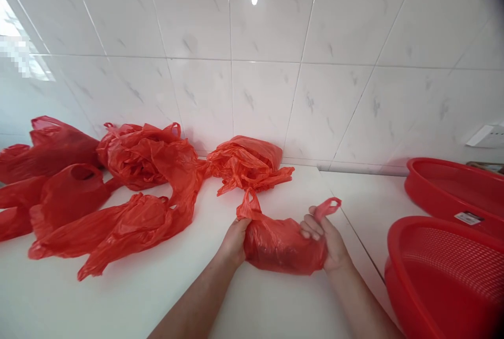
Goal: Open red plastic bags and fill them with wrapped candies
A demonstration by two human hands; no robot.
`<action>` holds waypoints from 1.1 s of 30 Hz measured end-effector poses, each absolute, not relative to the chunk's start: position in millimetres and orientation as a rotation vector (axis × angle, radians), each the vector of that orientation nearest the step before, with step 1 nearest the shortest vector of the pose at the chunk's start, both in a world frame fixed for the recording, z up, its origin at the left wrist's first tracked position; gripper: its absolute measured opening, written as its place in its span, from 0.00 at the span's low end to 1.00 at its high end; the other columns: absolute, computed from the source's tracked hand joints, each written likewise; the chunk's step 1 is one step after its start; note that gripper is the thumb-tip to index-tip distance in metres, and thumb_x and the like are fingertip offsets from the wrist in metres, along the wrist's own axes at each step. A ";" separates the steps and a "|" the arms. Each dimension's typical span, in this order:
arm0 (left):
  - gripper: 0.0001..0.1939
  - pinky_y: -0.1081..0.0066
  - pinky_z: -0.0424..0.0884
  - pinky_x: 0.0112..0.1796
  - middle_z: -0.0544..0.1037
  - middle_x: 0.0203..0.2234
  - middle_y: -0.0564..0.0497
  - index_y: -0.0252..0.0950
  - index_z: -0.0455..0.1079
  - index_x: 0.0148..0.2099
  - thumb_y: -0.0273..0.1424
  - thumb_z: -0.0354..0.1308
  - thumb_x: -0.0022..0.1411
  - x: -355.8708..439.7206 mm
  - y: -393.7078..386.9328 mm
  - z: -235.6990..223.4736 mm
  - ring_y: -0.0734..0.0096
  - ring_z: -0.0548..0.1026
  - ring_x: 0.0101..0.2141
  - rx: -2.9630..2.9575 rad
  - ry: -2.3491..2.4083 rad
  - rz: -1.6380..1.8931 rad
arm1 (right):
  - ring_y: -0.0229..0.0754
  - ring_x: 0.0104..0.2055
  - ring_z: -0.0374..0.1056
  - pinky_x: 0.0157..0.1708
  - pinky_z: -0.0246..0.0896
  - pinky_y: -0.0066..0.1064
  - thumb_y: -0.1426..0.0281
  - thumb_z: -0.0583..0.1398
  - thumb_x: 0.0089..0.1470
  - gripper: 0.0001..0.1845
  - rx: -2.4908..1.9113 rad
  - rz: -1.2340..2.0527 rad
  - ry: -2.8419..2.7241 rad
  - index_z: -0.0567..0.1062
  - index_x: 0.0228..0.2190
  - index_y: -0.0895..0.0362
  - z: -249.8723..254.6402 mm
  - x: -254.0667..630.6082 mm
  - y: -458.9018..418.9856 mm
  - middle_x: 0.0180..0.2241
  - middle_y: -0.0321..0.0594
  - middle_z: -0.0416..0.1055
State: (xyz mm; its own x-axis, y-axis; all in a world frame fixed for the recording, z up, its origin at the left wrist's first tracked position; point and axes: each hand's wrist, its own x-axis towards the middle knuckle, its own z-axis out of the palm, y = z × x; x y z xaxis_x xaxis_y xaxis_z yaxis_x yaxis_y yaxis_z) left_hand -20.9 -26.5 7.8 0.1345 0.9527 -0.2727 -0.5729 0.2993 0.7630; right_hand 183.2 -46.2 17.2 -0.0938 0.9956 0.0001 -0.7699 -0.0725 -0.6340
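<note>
Both my hands grip one crumpled red plastic bag (279, 244) low over the white counter (118, 297). My left hand (235, 242) clasps its left end, where one handle loop sticks up. My right hand (328, 239) clasps the right end, with the other handle loop poking out above my fingers. Both hands are closed on the bag, which looks bunched into a roll between them.
Several loose red plastic bags (129, 192) lie spread across the counter's left and back, one heap (248, 163) against the tiled wall. A red perforated basket (449, 271) and a red basin (452, 187) stand at the right.
</note>
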 end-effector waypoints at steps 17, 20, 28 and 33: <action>0.07 0.77 0.61 0.23 0.67 0.19 0.57 0.36 0.61 0.25 0.26 0.58 0.49 -1.8 -57.0 18.3 0.78 0.64 0.21 1.081 1.002 1.077 | 0.38 0.29 0.64 0.28 0.58 0.29 0.62 0.61 0.52 0.23 -0.999 1.455 -1.487 0.68 0.49 0.52 35.6 137.0 -84.7 0.25 0.34 0.67; 0.05 0.76 0.62 0.24 0.67 0.20 0.57 0.36 0.63 0.29 0.24 0.56 0.48 -0.3 -61.5 12.6 0.77 0.65 0.22 1.256 1.038 1.032 | 0.35 0.26 0.61 0.25 0.55 0.26 0.66 0.61 0.50 0.12 -1.068 1.358 -1.337 0.73 0.38 0.53 29.7 133.8 -84.0 0.27 0.34 0.68; 0.32 0.57 0.64 0.49 0.62 0.55 0.42 0.43 0.58 0.58 0.29 0.62 0.51 -2.3 -70.7 9.4 0.55 0.63 0.53 2.095 0.971 1.364 | 0.31 0.18 0.49 0.19 0.47 0.24 0.67 0.61 0.46 0.09 -1.080 1.358 -0.870 0.64 0.23 0.55 18.2 144.3 -72.7 0.16 0.27 0.55; 0.09 0.62 0.67 0.44 0.69 0.45 0.46 0.42 0.70 0.39 0.25 0.53 0.60 -4.3 -65.5 7.5 0.62 0.69 0.46 2.237 1.034 1.337 | 0.31 0.18 0.50 0.20 0.48 0.24 0.66 0.61 0.47 0.06 -1.007 1.425 -0.886 0.70 0.27 0.55 21.9 147.0 -74.4 0.15 0.27 0.57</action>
State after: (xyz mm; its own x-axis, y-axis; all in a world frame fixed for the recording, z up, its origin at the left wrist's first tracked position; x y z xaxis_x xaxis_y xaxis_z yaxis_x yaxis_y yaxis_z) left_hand -4.3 -65.5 7.5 0.2937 0.7299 0.6172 0.4138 -0.6792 0.6062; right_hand 147.0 -74.4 21.9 -0.0118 0.9953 -0.0961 -0.3539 -0.0940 -0.9305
